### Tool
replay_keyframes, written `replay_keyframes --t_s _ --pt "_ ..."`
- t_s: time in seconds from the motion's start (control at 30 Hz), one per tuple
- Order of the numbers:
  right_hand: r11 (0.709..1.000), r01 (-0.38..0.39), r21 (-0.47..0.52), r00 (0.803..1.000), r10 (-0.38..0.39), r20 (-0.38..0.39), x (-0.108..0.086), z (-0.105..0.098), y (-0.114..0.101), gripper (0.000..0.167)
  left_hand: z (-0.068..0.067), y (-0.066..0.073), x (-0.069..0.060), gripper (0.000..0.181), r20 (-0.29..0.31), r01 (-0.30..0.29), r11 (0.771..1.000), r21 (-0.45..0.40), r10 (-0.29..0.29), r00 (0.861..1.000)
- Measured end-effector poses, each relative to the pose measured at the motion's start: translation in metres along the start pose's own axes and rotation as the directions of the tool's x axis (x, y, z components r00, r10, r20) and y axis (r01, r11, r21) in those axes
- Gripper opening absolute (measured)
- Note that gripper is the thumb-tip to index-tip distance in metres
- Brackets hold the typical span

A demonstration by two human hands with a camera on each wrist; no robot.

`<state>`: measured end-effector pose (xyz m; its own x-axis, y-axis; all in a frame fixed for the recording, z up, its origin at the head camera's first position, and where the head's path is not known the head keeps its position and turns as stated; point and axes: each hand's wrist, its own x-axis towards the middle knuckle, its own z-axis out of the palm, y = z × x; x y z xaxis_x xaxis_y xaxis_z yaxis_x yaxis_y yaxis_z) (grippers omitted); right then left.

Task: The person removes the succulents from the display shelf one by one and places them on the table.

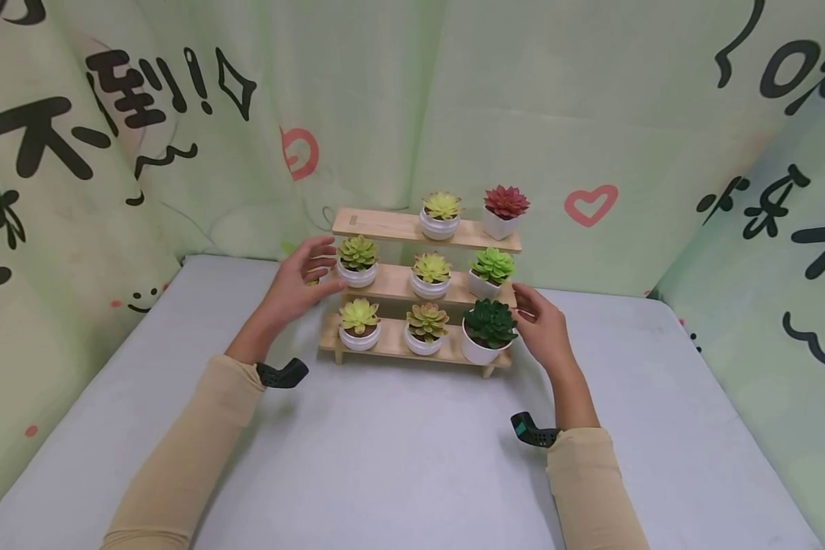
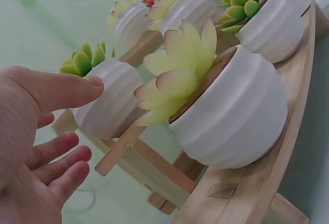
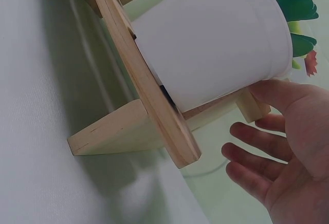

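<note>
A three-tier wooden plant stand [image 1: 399,351] holds several small potted succulents in white pots. At its left side my left hand [image 1: 296,279] reaches in with fingers apart; the thumb lies beside the ribbed pot [image 2: 110,98] on the middle tier, and whether they touch I cannot tell. Below that hand stands a ribbed pot [image 2: 236,113] with a pale yellow-green succulent [image 2: 180,72]. My right hand [image 1: 545,328] is at the stand's right side. Its loosely bent fingers hold nothing, and its thumb is close to the smooth white pot [image 3: 216,44] with the dark green succulent [image 1: 490,323].
The top tier bears a yellow succulent [image 1: 442,205] and a red one [image 1: 506,202], with bare wood [image 1: 378,223] at its left end. A white-covered table [image 1: 399,458] lies under everything. Printed pale green curtains [image 1: 522,114] hang behind and at both sides.
</note>
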<state>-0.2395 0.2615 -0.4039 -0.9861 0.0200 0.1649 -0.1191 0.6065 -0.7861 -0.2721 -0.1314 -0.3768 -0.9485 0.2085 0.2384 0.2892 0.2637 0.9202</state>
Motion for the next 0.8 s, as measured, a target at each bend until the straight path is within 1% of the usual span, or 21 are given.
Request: replay_keyframes --t_s 0.1,0.47,0.63,0.8 --pt "1.0 -0.008 0.002 1.0 0.008 0.004 -0.0007 0.0 -0.0007 0.048 0.0011 0.0002 0.0002 0.074 0.004 -0.01 1.0 -0.004 0.01 1.0" --pt "1.0 -0.008 -0.01 1.0 0.008 0.003 -0.0012 0.0011 0.0006 0.048 0.0057 0.001 0.0019 0.075 0.014 -0.011 1.0 -0.016 0.011 1.0" --pt "1.0 0.0 -0.021 1.0 0.0 -0.005 -0.0011 0.0012 0.0002 0.048 0.0076 0.0011 0.003 0.076 0.025 0.003 1.0 -0.003 -0.003 1.0" --pt "1.0 0.002 -0.018 1.0 -0.002 -0.007 -0.0006 0.0003 -0.0007 0.048 0.0094 0.0031 0.0055 0.076 0.028 0.001 1.0 0.007 -0.001 1.0"
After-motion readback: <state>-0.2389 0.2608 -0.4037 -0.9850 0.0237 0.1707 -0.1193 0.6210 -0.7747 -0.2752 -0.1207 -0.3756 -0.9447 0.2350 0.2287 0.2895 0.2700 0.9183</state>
